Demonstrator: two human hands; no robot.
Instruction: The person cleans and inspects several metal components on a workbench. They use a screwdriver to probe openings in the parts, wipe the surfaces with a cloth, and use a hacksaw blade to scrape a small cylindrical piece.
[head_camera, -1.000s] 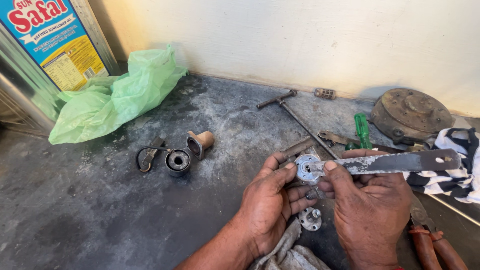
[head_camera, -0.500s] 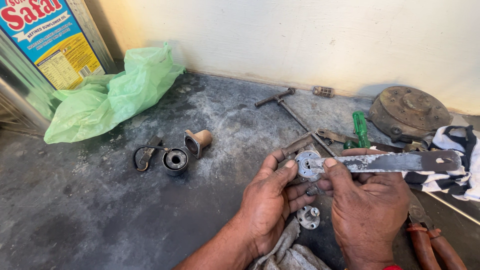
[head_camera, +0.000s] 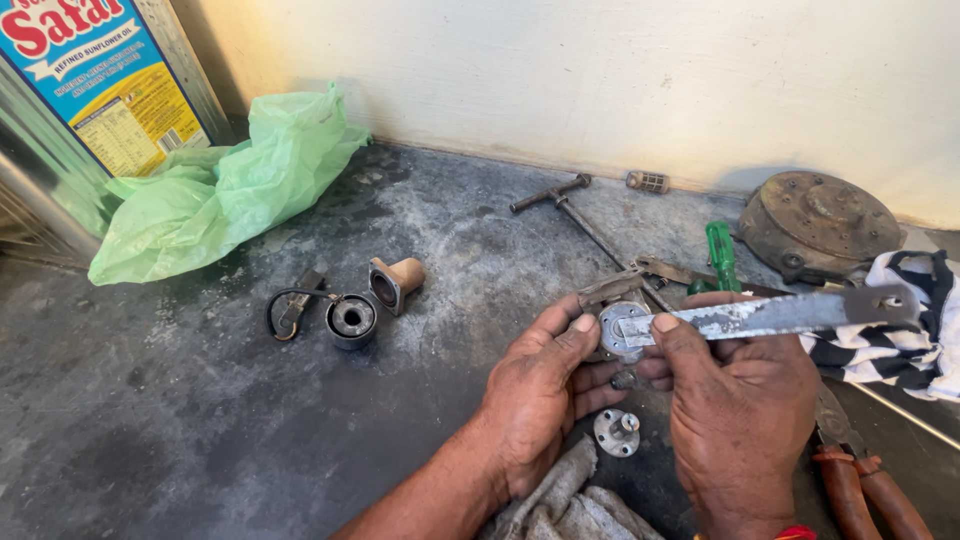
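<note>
My left hand (head_camera: 545, 395) holds a small round metal part (head_camera: 622, 327) between thumb and fingers, low in the middle of the view. My right hand (head_camera: 735, 410) grips a flat metal blade (head_camera: 770, 314) whose tip lies against the face of that round part. The blade runs off to the right, ending in a wider end with a hole. On the floor just below my hands lies a small round flanged metal piece (head_camera: 617, 432). A grey rag (head_camera: 570, 500) sits under my left wrist.
On the dusty floor lie a round bearing-like piece (head_camera: 351, 319), a tan flanged sleeve (head_camera: 397, 283), a T-handle rod (head_camera: 570, 205), a green screwdriver (head_camera: 720, 255), a rusty round drum (head_camera: 820, 225), a striped cloth (head_camera: 900, 340), red-handled pliers (head_camera: 865, 485), a green plastic bag (head_camera: 220, 190), a tin can (head_camera: 90, 100).
Both hands have stayed almost in place. The blade tip has shifted slightly on the round part, and the view has tilted a little.
</note>
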